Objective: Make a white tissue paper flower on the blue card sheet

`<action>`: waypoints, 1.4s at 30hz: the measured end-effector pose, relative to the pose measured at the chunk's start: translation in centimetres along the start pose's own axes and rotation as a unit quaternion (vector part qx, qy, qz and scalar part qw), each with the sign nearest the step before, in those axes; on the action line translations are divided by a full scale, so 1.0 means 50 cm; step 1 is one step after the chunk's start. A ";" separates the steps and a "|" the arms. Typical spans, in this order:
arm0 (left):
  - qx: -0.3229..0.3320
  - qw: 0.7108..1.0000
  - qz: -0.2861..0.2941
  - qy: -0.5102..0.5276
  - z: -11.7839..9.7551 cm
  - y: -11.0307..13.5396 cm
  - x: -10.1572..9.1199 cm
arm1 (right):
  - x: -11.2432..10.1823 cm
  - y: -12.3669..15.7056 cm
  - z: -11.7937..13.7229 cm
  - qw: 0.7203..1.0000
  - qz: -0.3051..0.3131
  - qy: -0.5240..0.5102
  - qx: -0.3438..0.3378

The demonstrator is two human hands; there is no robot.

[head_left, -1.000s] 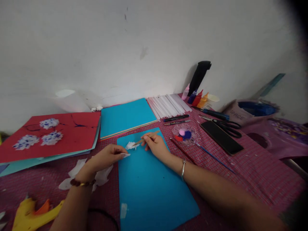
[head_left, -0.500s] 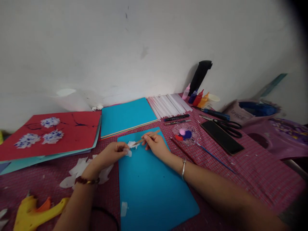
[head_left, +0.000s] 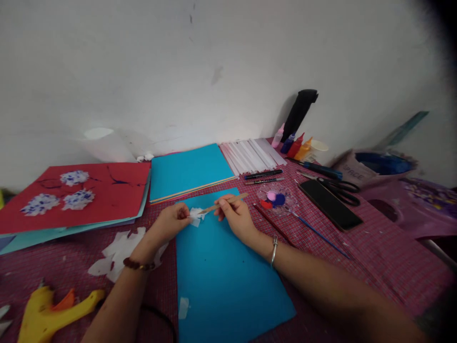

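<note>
A blue paper sheet [head_left: 228, 271] lies in front of me. Over its far left part, my left hand [head_left: 173, 220] pinches the edge of a small crumpled white tissue paper piece [head_left: 196, 217]. My right hand [head_left: 233, 213] grips a flat wooden stick [head_left: 240, 196] between thumb and fingers, its tip reaching the tissue paper. Whether glue is on the tip I cannot tell. Loose white tissue cutouts [head_left: 116, 257] are spread beside my left forearm. One small white scrap [head_left: 183, 307] rests near the sheet's lower left corner.
Left stand a yellow glue gun [head_left: 50, 312] and red paper [head_left: 121, 202] with tissue flowers. Behind are blue sheets [head_left: 189, 171] and white paper strips [head_left: 250, 157]. On the right lie a paint palette [head_left: 274, 199], brushes, a phone [head_left: 330, 205], scissors [head_left: 344, 188] and paint bottles [head_left: 294, 146].
My left hand has moved slightly up and right, bringing its tissue against the white piece at the stick's tip. The stick has shifted right and lies flatter in my right hand.
</note>
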State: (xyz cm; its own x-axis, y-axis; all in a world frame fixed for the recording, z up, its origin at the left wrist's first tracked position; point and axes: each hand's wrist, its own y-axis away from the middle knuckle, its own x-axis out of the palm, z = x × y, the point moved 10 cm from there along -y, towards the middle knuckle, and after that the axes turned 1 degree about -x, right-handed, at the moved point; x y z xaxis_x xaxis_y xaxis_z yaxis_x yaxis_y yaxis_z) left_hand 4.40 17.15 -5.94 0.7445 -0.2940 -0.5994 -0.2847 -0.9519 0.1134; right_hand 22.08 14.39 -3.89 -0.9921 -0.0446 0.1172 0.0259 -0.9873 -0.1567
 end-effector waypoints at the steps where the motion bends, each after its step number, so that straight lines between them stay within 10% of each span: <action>1: -0.002 1.000 -0.003 -0.002 0.000 0.000 -0.001 | 0.009 0.005 0.007 1.000 0.020 0.014 -0.012; 18: 0.008 0.999 0.007 0.053 -0.013 0.004 -0.003 | 0.065 0.018 0.036 0.960 0.126 0.204 -0.144; 27: 0.004 0.999 -0.022 0.040 -0.027 0.016 -0.051 | 0.110 0.053 0.056 0.881 0.218 0.355 -0.227; 34: 0.028 1.000 0.000 0.003 -0.045 0.020 -0.043 | 0.010 0.005 0.031 0.993 0.046 0.081 -0.077; 42: 0.020 0.998 0.057 -0.008 -0.024 0.012 0.008 | -0.036 -0.029 -0.013 1.000 0.015 0.016 0.005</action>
State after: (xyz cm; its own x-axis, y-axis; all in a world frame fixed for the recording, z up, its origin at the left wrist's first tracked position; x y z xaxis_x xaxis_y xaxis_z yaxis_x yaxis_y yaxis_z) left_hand 5.26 16.34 -5.17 0.6962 -0.3983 -0.5973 -0.3906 -0.9082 0.1504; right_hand 23.76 16.01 -4.51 -0.9942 -0.0699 0.0817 0.0571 -0.9871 -0.1493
